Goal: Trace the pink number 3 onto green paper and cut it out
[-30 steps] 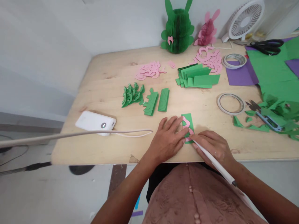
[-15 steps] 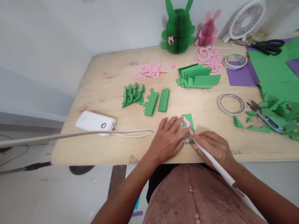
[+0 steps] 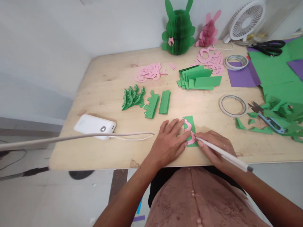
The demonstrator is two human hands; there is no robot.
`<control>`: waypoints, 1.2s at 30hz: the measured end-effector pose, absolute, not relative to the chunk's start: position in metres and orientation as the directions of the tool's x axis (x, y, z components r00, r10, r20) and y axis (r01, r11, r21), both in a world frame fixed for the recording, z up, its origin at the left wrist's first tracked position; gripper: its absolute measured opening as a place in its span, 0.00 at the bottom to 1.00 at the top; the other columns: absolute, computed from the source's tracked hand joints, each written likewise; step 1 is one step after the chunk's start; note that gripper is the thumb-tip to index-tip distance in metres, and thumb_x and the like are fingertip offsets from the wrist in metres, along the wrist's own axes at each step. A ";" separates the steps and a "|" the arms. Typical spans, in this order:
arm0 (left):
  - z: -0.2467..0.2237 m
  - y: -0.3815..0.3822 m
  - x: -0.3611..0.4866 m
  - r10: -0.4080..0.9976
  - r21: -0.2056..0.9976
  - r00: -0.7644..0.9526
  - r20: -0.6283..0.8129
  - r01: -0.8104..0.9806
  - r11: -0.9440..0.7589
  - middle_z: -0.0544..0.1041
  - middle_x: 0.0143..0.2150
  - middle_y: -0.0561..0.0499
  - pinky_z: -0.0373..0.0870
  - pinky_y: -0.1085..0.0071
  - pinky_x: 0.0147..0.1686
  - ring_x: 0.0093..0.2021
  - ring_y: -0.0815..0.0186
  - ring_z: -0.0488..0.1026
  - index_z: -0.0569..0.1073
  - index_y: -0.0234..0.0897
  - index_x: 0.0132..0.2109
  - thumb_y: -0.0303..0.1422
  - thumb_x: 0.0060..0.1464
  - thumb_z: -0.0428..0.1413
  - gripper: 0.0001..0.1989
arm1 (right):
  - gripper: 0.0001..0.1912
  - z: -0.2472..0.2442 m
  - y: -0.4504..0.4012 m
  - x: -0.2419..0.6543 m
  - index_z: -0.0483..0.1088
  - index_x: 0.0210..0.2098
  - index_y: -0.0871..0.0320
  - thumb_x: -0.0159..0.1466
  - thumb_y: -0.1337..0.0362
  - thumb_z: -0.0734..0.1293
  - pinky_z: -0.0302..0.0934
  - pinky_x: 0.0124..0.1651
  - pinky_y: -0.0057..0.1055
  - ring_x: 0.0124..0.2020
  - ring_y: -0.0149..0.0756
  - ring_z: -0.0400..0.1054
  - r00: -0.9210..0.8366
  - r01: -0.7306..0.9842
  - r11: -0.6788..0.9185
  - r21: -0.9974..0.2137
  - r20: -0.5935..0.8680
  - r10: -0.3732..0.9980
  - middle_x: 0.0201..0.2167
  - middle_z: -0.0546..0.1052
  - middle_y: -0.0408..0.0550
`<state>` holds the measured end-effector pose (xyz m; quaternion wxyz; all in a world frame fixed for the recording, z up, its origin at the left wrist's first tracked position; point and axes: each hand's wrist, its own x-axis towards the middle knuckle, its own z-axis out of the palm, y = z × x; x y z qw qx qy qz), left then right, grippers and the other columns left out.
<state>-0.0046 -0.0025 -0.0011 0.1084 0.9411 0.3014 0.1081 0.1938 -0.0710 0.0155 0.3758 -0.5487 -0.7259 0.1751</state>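
Near the table's front edge lies a green paper strip (image 3: pixel 192 123) with a curvy pink paper cutout (image 3: pixel 188 125) on top of it. My left hand (image 3: pixel 168 142) is spread flat, its fingertips pressing the cutout and strip against the wood. A white pen (image 3: pixel 224 154) is pinched in my right hand (image 3: pixel 214 146), its tip touching the right edge of the cutout. Beyond my left hand sit two folded green strips (image 3: pixel 164 102) with curved outlines, one partly cut, beside a pile of cut green shapes (image 3: pixel 133 97).
Farther back are pink cutouts (image 3: pixel 151 72), stacked green strips (image 3: pixel 201 78), tape rolls (image 3: pixel 233 106) and a green paper rabbit (image 3: pixel 179 31). Blue-handled scissors (image 3: pixel 271 122) lie among scraps at right. A white power bank (image 3: pixel 93 126) and cable (image 3: pixel 132 135) occupy the left.
The pen tip has moved slightly up along the cutout's right edge, and the pen leans lower to the right. My left hand keeps pressing the paper; the whole view has shifted slightly.
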 end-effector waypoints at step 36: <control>0.000 -0.002 -0.004 0.599 0.277 0.790 0.130 0.551 -0.787 0.61 0.67 0.43 0.51 0.47 0.63 0.66 0.50 0.56 0.70 0.45 0.57 0.37 0.64 0.48 0.17 | 0.06 0.014 -0.040 0.190 0.70 0.30 0.57 0.62 0.63 0.63 0.56 0.25 0.26 0.22 0.30 0.64 0.089 0.646 -0.019 -0.763 0.051 0.995 0.23 0.73 0.42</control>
